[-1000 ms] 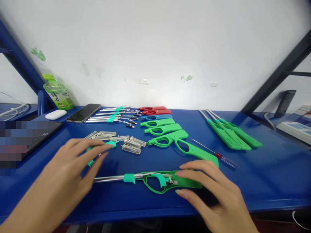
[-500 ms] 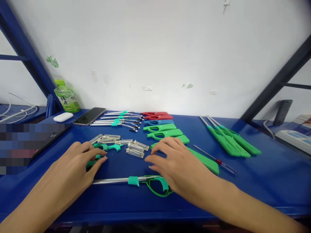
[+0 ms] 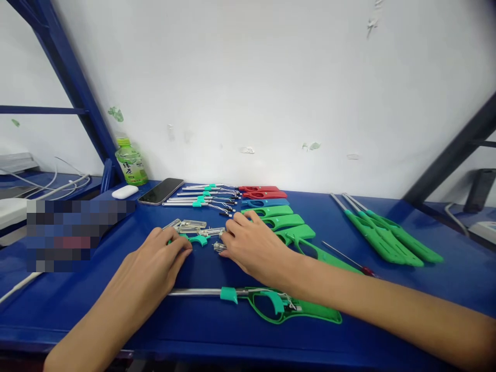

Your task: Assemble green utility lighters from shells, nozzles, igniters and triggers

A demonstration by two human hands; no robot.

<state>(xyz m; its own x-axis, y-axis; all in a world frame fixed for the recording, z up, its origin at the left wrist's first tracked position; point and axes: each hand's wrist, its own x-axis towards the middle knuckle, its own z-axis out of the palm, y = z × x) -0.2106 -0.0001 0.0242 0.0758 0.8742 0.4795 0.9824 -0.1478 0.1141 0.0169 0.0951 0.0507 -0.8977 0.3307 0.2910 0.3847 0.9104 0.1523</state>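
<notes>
My left hand point(image 3: 160, 258) is closed in a pinch at the teal trigger pieces; its fingertips hide what they may hold. A loose teal trigger point(image 3: 199, 239) lies just right of it. My right hand point(image 3: 258, 245) has its fingers closed on a clear lighter fuel tank point(image 3: 219, 247), mostly covered by the hand. More clear tanks point(image 3: 192, 224) lie between and behind the hands. In front of both, an open green lighter shell point(image 3: 320, 309) lies flat, with a metal tube point(image 3: 197, 292), a teal trigger point(image 3: 276, 300) and wires in it.
Metal tubes with wires point(image 3: 186, 203) lie at the back, beside red shells point(image 3: 263, 195), a blue shell point(image 3: 271, 203) and green shells point(image 3: 284, 222). Green lighters point(image 3: 387, 237) and a screwdriver point(image 3: 349, 258) lie right. Back left: phone point(image 3: 160, 191), white case point(image 3: 125, 192), bottle point(image 3: 132, 163).
My right hand has moved back from beside the green shell to the clear tanks and closed on one. My left hand stays by the teal triggers. The view has shifted left.
</notes>
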